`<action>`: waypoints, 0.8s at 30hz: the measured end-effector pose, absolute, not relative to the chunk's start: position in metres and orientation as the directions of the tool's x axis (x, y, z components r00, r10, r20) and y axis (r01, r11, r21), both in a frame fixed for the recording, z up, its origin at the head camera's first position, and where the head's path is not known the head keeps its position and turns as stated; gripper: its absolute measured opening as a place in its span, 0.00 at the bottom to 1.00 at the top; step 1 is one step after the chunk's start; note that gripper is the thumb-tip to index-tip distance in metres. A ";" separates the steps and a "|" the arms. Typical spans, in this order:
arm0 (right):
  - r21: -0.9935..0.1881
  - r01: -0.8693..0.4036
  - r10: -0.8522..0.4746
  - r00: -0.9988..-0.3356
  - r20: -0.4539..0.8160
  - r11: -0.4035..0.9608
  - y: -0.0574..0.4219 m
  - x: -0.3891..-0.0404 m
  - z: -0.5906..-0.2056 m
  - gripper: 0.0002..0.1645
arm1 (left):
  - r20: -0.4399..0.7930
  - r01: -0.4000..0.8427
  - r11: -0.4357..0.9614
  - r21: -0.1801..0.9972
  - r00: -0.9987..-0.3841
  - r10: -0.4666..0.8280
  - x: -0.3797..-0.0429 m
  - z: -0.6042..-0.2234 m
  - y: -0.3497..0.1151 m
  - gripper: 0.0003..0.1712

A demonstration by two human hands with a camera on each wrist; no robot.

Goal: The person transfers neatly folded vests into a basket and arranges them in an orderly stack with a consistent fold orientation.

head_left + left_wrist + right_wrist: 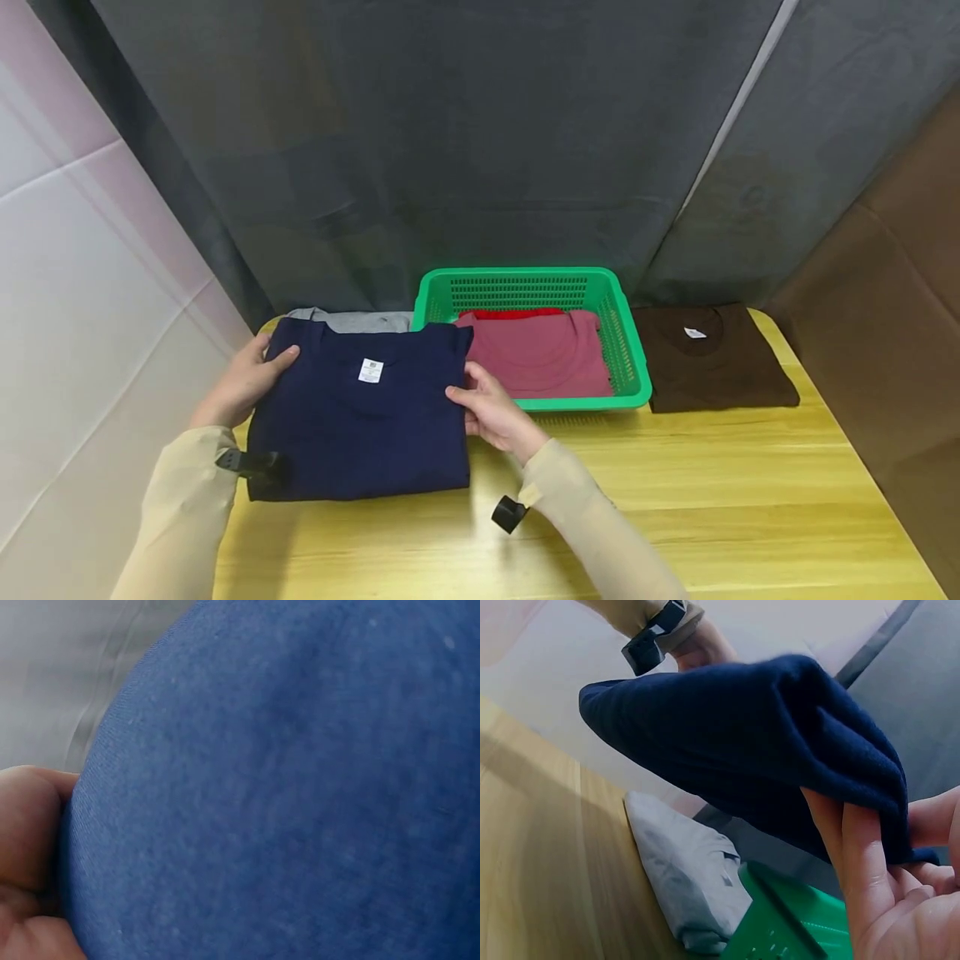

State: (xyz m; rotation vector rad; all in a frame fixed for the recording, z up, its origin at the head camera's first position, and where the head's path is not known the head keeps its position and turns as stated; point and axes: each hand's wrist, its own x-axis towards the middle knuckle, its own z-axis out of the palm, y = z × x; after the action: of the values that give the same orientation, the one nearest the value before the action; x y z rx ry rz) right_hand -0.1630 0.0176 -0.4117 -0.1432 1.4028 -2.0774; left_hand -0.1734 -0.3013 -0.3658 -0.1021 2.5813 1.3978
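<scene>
A folded navy T-shirt with a white neck label is held up off the table between both hands. My left hand grips its left edge, thumb on the front and the other fingers hidden behind. On the opposite edge, my right hand pinches the cloth, thumb in front; the right wrist view shows its fingers beneath the folded layers. Navy cloth fills most of the left wrist view. Behind the shirt, a folded grey T-shirt lies on the table, mostly hidden in the head view.
A green plastic basket stands at the back middle, holding a pink folded T-shirt over a red one. To its right lies a folded brown T-shirt. The wooden table is bordered by a grey curtain and side panels.
</scene>
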 end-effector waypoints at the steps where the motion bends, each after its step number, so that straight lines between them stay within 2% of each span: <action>1: -0.871 0.429 -0.547 -0.801 -0.244 -0.239 0.019 -0.163 -0.412 0.21 | -0.209 -0.157 0.547 0.823 -0.977 0.035 -0.174 -0.366 -0.300 0.32; 12: -0.877 0.419 -0.543 -0.805 -0.239 -0.234 0.033 -0.171 -0.409 0.21 | -0.172 -0.119 0.544 0.830 -0.984 0.047 -0.181 -0.366 -0.287 0.31; 24: -0.886 0.412 -0.528 -0.812 -0.250 -0.214 0.049 -0.177 -0.414 0.21 | -0.189 -0.130 0.548 0.827 -0.981 0.052 -0.184 -0.366 -0.271 0.33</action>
State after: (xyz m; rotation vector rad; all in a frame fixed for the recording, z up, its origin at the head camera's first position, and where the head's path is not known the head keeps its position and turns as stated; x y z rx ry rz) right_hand -0.1768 0.0490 -0.4136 -0.1399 1.4556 -2.0612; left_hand -0.1841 -0.2714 -0.3661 -0.0656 2.5908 1.4078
